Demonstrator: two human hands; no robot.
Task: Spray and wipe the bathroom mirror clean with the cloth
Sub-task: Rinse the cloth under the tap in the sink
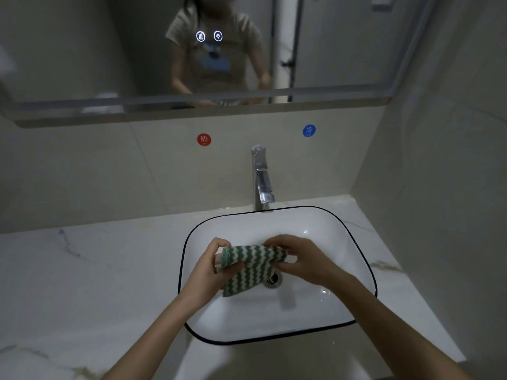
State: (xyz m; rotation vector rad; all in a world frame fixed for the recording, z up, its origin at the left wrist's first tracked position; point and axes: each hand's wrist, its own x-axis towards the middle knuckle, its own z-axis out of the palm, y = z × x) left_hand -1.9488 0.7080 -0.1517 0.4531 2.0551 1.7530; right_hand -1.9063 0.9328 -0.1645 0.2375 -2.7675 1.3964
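A green-and-white zigzag cloth (251, 266) is stretched between both hands over the white sink basin (310, 220). My left hand (210, 266) grips the cloth's left end, and my right hand (297, 257) grips its right end. A loose flap of the cloth hangs down toward the drain (273, 281). The mirror (82, 50) spans the wall above, with two lit touch icons (209, 36) near its middle. No spray bottle is visible.
A chrome faucet (262, 176) stands behind the basin, its spout over the rim. Red (204, 139) and blue (309, 130) round stickers mark the tiled wall. A marble countertop (82, 270) extends left. A wall (439, 187) closes the right side.
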